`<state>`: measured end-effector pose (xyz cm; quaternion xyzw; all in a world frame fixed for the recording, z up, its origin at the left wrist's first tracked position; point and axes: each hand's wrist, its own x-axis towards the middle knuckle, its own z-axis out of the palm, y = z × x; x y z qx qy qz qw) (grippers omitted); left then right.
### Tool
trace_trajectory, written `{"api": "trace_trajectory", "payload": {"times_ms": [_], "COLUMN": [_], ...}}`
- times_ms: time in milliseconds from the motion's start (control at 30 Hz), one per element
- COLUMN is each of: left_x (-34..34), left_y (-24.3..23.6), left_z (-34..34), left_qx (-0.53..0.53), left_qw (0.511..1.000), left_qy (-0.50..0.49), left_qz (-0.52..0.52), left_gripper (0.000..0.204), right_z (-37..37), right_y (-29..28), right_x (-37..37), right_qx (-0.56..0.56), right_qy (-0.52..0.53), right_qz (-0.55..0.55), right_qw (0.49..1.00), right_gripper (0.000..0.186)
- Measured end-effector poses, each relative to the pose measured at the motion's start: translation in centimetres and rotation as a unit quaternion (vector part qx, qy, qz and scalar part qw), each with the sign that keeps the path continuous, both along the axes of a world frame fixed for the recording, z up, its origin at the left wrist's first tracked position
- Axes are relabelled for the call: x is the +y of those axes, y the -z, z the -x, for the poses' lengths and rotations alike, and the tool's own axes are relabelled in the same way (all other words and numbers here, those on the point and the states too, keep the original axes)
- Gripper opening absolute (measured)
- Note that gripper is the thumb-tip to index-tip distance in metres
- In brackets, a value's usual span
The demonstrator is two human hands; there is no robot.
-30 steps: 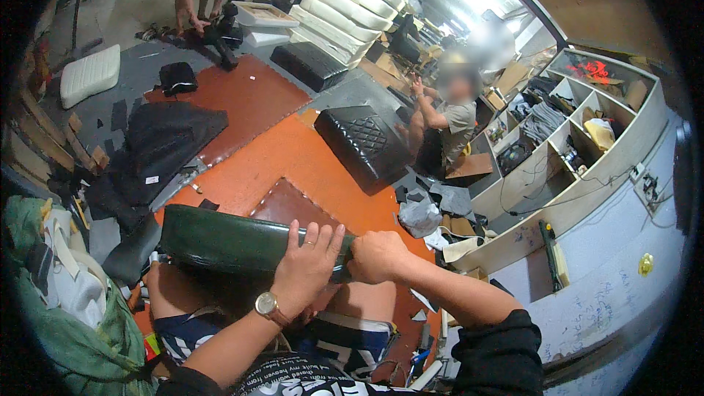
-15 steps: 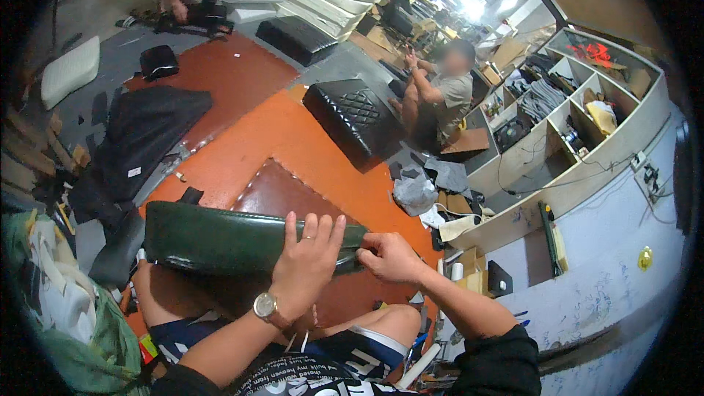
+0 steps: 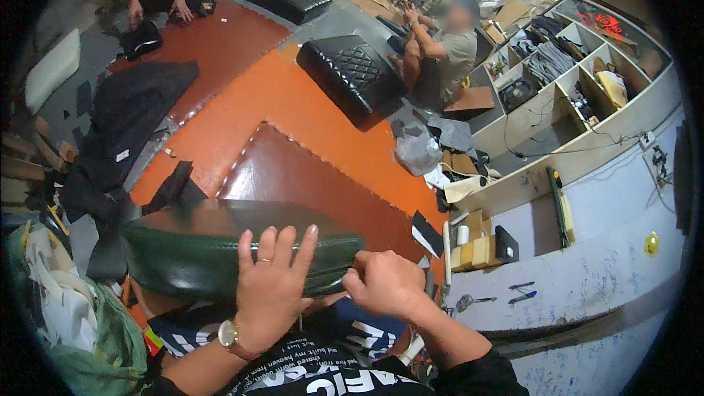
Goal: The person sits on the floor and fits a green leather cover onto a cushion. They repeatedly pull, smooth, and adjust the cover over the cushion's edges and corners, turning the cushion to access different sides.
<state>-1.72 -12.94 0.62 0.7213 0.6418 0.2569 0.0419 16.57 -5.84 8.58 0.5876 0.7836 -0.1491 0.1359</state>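
A glossy dark green cushion (image 3: pixel 187 257) lies across my lap at the bottom of the view, a seam running along its edge. My left hand (image 3: pixel 275 279), wearing a ring, rests on its near side with fingers spread upward. At the cushion's right end, my right hand (image 3: pixel 386 286) has its fingers curled tightly at the seam; what exactly they pinch is hidden. Just beyond the cushion, a maroon padded sheet (image 3: pixel 279 183) with a scalloped edge lies on orange flooring.
A quilted black cushion (image 3: pixel 345 73) lies ahead beside a seated person (image 3: pixel 447 51). Another worker's hands (image 3: pixel 180 7) are at the top left. A white compartment shelf (image 3: pixel 535 143) lines the right, dark fabric (image 3: pixel 150 103) the left, with a green sack (image 3: pixel 110 345) of scraps near me.
The camera's view has shifted, so the surroundings sit higher. The cushion has tipped, showing more top surface, and my hands have come lower in the picture, my left one farther left.
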Motion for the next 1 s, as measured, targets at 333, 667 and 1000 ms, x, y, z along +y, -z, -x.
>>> {"api": "trace_trajectory", "payload": {"times_ms": [333, 667, 1000], "left_x": [-0.4, 1.8, 2.6], "left_y": [1.8, 0.8, -0.2], "left_z": [-2.9, -0.6, -3.1], "left_qx": [0.045, -0.062, 0.010], "left_qw": [0.997, 0.996, 0.999], "left_qy": [-0.027, -0.009, 0.015], "left_qz": [-0.057, -0.067, -0.046], "left_gripper": [0.083, 0.109, 0.105], "right_z": [2.4, -4.3, -13.5], "right_y": [-0.4, 2.6, 9.4], "right_x": [-3.2, 2.7, 5.3], "right_qx": [0.014, 0.101, 0.440], "right_qy": [-0.052, 0.027, 0.123], "right_qz": [-0.025, -0.104, 0.156], "right_qw": [0.998, 0.989, 0.876], "right_gripper": [0.032, 0.028, 0.025]}}
